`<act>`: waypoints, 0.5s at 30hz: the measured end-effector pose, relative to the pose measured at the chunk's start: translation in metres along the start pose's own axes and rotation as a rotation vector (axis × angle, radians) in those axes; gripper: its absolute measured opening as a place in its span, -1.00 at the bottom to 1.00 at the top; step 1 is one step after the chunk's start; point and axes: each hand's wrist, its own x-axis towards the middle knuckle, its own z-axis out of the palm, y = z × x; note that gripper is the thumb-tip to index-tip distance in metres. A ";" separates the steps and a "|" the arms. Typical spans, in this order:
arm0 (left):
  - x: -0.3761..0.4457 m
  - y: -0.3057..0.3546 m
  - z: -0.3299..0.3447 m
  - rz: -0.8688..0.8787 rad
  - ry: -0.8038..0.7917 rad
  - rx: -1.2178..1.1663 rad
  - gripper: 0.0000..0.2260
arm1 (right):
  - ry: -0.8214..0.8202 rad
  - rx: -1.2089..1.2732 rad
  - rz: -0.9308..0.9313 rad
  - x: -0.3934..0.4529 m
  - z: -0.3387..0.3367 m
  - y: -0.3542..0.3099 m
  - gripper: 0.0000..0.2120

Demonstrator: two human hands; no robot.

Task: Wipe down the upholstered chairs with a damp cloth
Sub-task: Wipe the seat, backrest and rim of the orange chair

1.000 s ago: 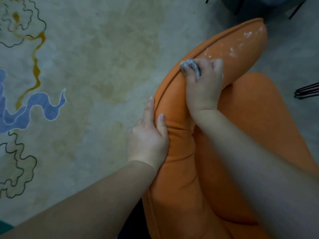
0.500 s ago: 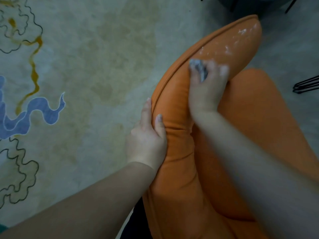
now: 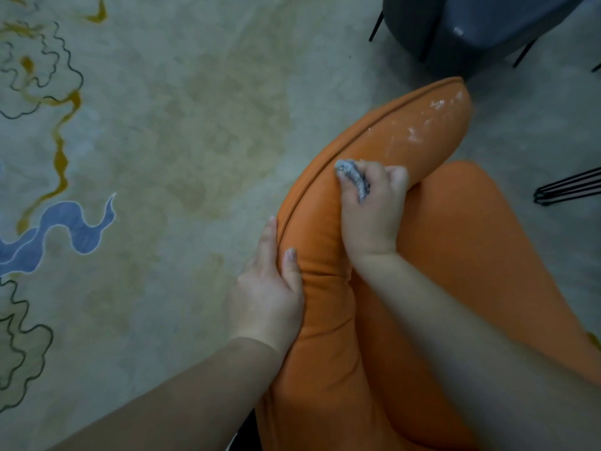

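**Orange chair backrest being wiped along its top roll**

Orange chair [image 3: 325,320] is filling the lower right of the head view, standing on a pale rug [image 3: 182,131] patterned with wavy blue, ochre and dark outlines. Its padded backrest is curving away from the camera as a fat, smooth roll with a piped seam running along the outer edge; the seat is showing beside it to the right. The covering is looking like a sleek, leather-like upholstery, soft enough to be creasing where it is being pressed, and likely a little slippery where wet. White smears [image 3: 419,125], perhaps foam or residue, are sitting on the far end of the roll, not yet wiped. A dark grey chair [image 3: 471,30] is standing beyond, and thin black wire legs [image 3: 572,187] are poking in at the right edge.

The left hand [image 3: 266,297] is gripping the backrest's outer edge, thumb on top and fingers going behind, which is probably the best place for steadying a chair that may shift under rubbing. The right hand [image 3: 370,209] is clenching round a small grey cloth [image 3: 353,179], bunched and limp, pressing it against the roll just short of the smears.
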 end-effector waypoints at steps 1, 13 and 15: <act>0.000 0.000 0.001 0.001 0.003 -0.005 -0.52 | -0.008 -0.020 -0.013 0.012 -0.001 0.003 -0.81; 0.001 -0.001 0.001 0.013 0.017 -0.018 -0.52 | 0.035 -0.074 -0.050 -0.005 -0.001 0.005 -0.83; 0.001 -0.001 0.001 0.012 0.024 -0.022 -0.52 | 0.014 -0.087 -0.055 0.020 -0.003 0.008 -0.81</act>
